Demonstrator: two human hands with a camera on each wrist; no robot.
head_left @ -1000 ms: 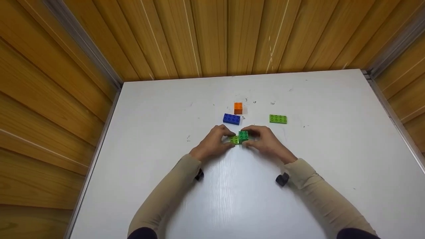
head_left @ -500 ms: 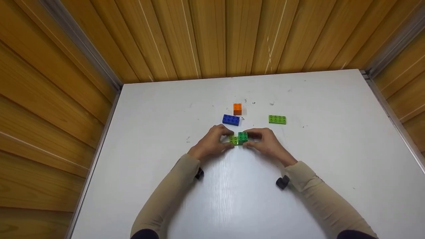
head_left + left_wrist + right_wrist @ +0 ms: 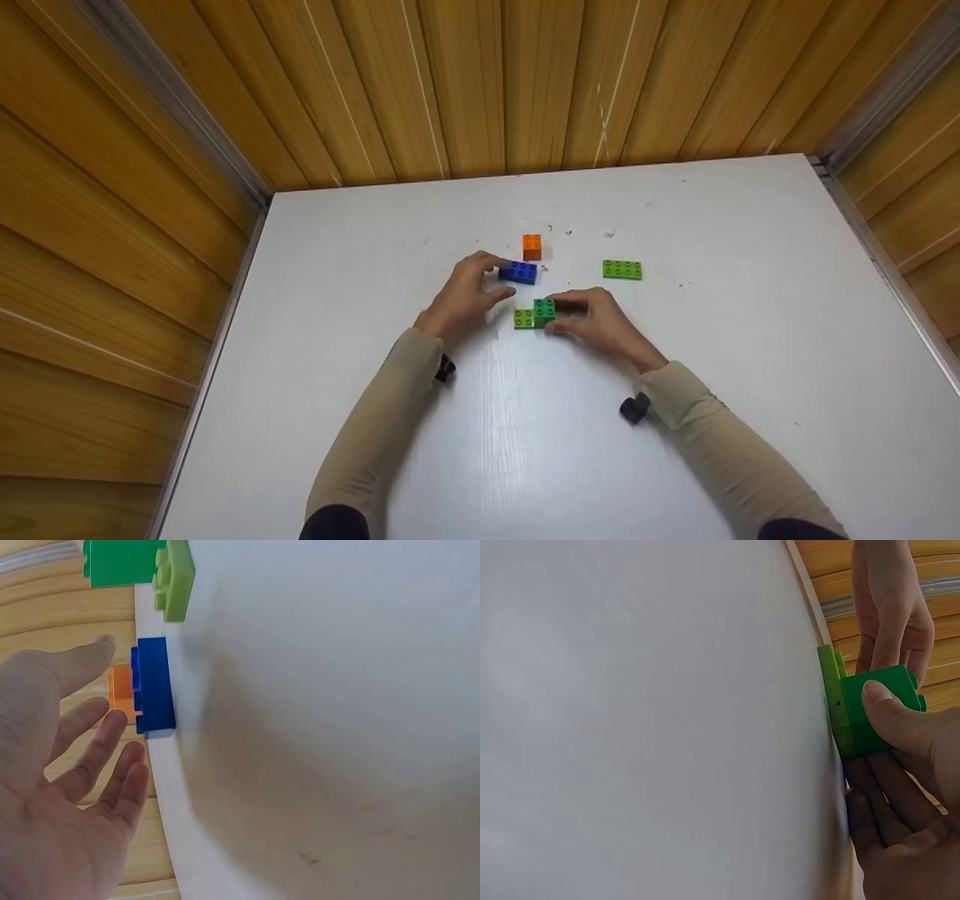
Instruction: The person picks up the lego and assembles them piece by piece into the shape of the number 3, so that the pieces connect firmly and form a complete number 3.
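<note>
My right hand (image 3: 606,324) pinches a dark green square toy brick (image 3: 544,309) between thumb and fingers. That brick sits on the right part of a thin light green brick (image 3: 523,319) lying on the table, and the bare studs show to its left. In the right wrist view my thumb lies against the side of the dark green brick (image 3: 881,709). My left hand (image 3: 461,296) is spread, thumb and fingers apart, at the left end of a blue brick (image 3: 521,273). The left wrist view shows nothing between its fingers, with the blue brick (image 3: 155,684) beyond them.
An orange brick (image 3: 532,247) stands just behind the blue one. Another thin light green brick (image 3: 622,270) lies to the right on the white table (image 3: 720,330). Wood-look panels (image 3: 480,82) wall the table at the back and sides.
My left hand has left the thin light green brick and moved forward to the blue brick, its fingers spreading. The right hand keeps its hold on the dark green brick.
</note>
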